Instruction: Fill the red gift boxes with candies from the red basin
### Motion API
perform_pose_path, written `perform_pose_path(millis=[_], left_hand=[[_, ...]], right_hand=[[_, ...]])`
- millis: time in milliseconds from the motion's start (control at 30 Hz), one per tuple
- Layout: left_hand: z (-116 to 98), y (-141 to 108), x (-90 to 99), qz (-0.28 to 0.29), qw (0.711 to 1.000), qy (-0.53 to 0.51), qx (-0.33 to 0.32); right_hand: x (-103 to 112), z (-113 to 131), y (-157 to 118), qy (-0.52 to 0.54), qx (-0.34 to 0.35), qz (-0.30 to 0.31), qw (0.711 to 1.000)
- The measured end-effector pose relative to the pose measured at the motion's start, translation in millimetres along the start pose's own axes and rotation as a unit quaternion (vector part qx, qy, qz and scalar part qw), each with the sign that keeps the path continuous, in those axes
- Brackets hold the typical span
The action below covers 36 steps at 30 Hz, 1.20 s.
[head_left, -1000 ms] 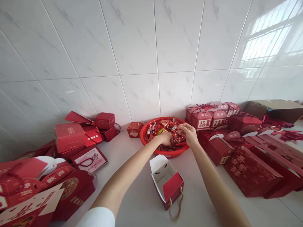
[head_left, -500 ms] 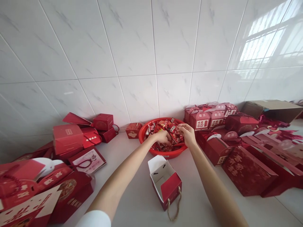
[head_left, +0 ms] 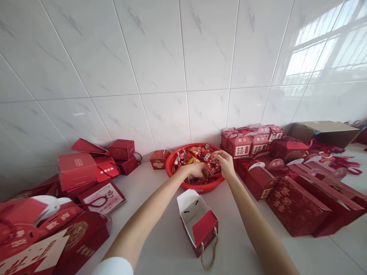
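Note:
A red basin (head_left: 205, 187) full of red-wrapped sweets (head_left: 195, 152) stands near the wall. My left hand (head_left: 198, 170) is down among the sweets, its fingers curled and their tips hidden. Over the basin's right side is my right hand (head_left: 223, 161), thumb and fingers pinched together at the sweets; what lies between them is too small to make out. In front of the basin, between my forearms, sits an open red box (head_left: 205, 230) with a white inside and a rope handle. Its inside shows no sweets.
Red gift boxes (head_left: 77, 168) and bags are heaped at the left. Rows of red boxes (head_left: 240, 147) and larger red bags (head_left: 295, 204) stand at the right, with a cardboard box (head_left: 329, 131) behind. One small red box (head_left: 159, 159) touches the basin's left side. A tiled wall rises behind.
The whole view has shifted slightly. My left hand's fingers have curled in deeper among the sweets, while my right hand keeps nearly the same place and pose.

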<state>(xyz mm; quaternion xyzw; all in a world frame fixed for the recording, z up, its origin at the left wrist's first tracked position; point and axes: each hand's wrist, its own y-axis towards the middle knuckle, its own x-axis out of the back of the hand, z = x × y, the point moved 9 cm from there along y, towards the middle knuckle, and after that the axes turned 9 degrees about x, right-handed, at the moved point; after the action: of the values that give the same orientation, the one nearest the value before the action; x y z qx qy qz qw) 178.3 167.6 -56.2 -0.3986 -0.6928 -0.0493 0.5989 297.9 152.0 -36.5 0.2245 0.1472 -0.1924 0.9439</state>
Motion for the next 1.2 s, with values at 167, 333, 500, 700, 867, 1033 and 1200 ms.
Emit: perform_pose_path(millis=[167, 333, 500, 700, 867, 1033, 1200], left_hand=[[-2, 2, -15.5, 0.034, 0.999, 0.028, 0.021], [3, 2, -8.9, 0.03, 0.999, 0.009, 0.025], [12, -1, 35.6, -0.072, 0.994, -0.081, 0.001], [8, 14, 47.5, -0.167, 0.973, -0.153, 0.047], [0, 39, 27.3, -0.143, 0.97, -0.167, 0.105], [1, 38, 33.1, -0.151, 0.958, -0.228, 0.086], [4, 0, 72.9, -0.221, 0.911, -0.348, -0.019]], right_hand=[[0, -1, 0, 0.007, -0.001, -0.006, 1.0], [1, 0, 1, 0.011, -0.003, -0.008, 1.0], [0, 1, 0, 0.015, -0.002, -0.013, 1.0], [2, 1, 0, 0.013, 0.001, -0.026, 1.0], [5, 1, 1, 0.007, 0.01, -0.038, 0.999], [11, 0, 2, -0.004, 0.025, -0.065, 0.998], [8, 4, -2, -0.002, 0.013, -0.077, 0.997]])
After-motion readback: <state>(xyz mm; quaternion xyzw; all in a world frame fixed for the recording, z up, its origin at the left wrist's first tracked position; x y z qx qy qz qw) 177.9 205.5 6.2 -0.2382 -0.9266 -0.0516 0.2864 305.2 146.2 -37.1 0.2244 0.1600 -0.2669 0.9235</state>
